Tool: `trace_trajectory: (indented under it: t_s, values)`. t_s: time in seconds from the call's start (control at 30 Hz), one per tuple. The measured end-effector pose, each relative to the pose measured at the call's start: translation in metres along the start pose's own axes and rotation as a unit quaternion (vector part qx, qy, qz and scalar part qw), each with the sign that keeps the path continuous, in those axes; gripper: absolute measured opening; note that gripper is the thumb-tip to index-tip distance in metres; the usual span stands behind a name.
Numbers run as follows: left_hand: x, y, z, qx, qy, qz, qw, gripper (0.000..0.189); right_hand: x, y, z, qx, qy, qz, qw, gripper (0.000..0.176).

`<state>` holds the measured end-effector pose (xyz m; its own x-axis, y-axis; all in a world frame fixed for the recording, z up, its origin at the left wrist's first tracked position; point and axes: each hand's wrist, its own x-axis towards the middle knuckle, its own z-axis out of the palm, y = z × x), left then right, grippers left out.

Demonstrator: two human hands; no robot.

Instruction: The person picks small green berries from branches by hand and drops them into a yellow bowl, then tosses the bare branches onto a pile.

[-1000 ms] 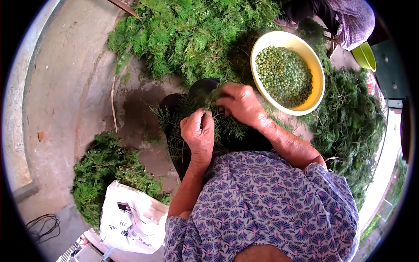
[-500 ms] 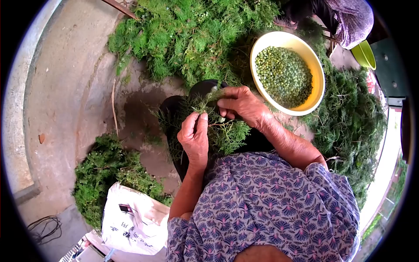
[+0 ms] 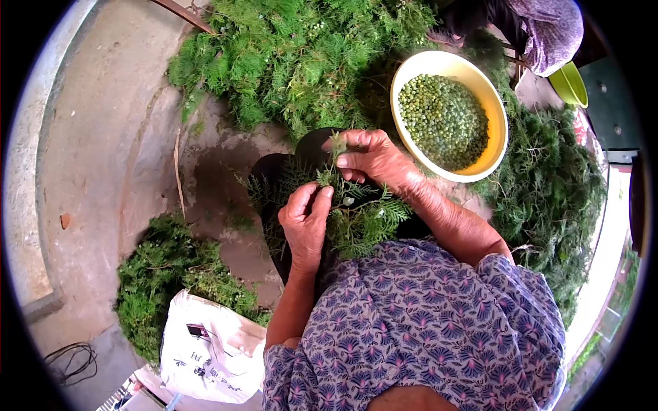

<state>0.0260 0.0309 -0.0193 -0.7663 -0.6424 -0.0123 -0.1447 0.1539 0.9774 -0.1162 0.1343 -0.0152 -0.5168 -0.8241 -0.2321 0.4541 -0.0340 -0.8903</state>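
Note:
Over my dark-clad lap lies a leafy cypress branch [image 3: 367, 226] with a few pale green cones on it. My left hand [image 3: 305, 218] is closed, thumb and fingers pinching the branch's stem. Just above and to the right, my right hand [image 3: 373, 161] has its fingers bent together around the upper sprig; what lies between the fingertips is partly hidden. Beside my right hand stands a yellow basin [image 3: 499, 103], holding many small round green cones [image 3: 442, 113].
A large heap of cut green branches [image 3: 288, 61] covers the ground ahead, another pile [image 3: 548, 185] lies right. At lower left, a white sack [image 3: 212, 349] with a phone [image 3: 197, 330] on it adjoins more branches [image 3: 164, 274]. Another person's patterned sleeve [image 3: 552, 31] shows top right, near a green basin [image 3: 569, 83].
My right hand has shifted slightly left and down. The branch has turned a little, and its leafy part now spreads further right below my right hand. My left hand keeps its pinch.

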Motion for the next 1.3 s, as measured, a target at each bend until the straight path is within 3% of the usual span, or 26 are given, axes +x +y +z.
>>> trace_trajectory:
  t_s: [0.07,0.1,0.13,0.2,0.23,0.27,0.33,0.4,0.47,0.53,0.63,0.77,1.07,1.17,1.23,1.3]
  values:
    - [0.000,0.003,0.001,0.024,-0.010,0.001,1.000,0.011,-0.001,-0.002,0.004,-0.194,0.084,-0.056,0.976,0.025]
    - [0.001,0.005,0.002,0.023,-0.006,0.005,1.000,0.010,0.003,0.011,-0.005,-0.344,0.094,-0.268,0.895,0.023]
    - [0.001,0.006,0.002,0.022,-0.002,0.009,1.000,0.009,0.003,0.009,-0.011,-0.344,0.093,-0.267,0.895,0.023]
    - [0.001,0.011,-0.002,0.009,-0.004,0.008,1.000,0.009,0.004,0.002,-0.028,-0.590,0.191,-0.298,0.725,0.013]
    - [0.002,0.012,-0.003,-0.005,-0.005,0.006,1.000,0.009,0.001,-0.012,-0.037,-0.434,0.220,-0.176,0.856,0.010]
    - [0.001,0.011,-0.004,-0.004,-0.005,0.003,1.000,0.009,-0.003,-0.023,-0.043,-0.250,0.238,-0.039,0.938,0.007]
    - [0.003,0.010,-0.006,-0.078,0.006,-0.028,0.997,0.011,-0.001,-0.018,-0.052,0.038,0.158,-0.057,0.985,0.011]
    - [0.007,0.004,-0.008,-0.114,0.007,-0.027,0.993,0.013,0.001,-0.009,-0.039,0.135,0.085,-0.004,0.987,0.015]
    - [0.008,0.007,-0.013,-0.129,-0.005,-0.028,0.991,0.015,0.002,0.003,-0.028,0.151,0.008,0.026,0.988,0.012]
    - [0.008,0.010,-0.015,-0.128,-0.005,-0.027,0.991,0.015,0.000,0.001,-0.010,0.049,0.007,0.071,0.996,0.016]
    - [0.007,0.011,-0.015,-0.120,-0.013,-0.032,0.992,0.014,-0.001,-0.003,0.005,0.078,-0.038,0.090,0.992,0.027]
    - [0.007,0.013,-0.017,-0.117,-0.012,-0.027,0.993,0.011,-0.002,-0.007,0.008,0.086,-0.068,0.014,0.994,0.029]
    - [0.006,0.019,-0.018,-0.064,-0.041,-0.012,0.997,0.010,-0.005,0.000,0.016,0.097,-0.084,0.051,0.990,0.019]
    - [0.003,0.027,-0.015,-0.040,-0.029,-0.007,0.999,0.009,-0.007,-0.009,0.020,0.061,-0.072,0.048,0.994,0.018]
    - [0.001,0.026,-0.011,-0.037,-0.015,-0.008,0.999,0.009,-0.008,-0.015,0.021,-0.067,-0.055,0.013,0.996,0.017]
    - [0.001,0.021,-0.008,0.050,0.029,0.065,0.996,0.008,-0.002,-0.006,0.014,-0.138,-0.018,-0.028,0.990,0.016]
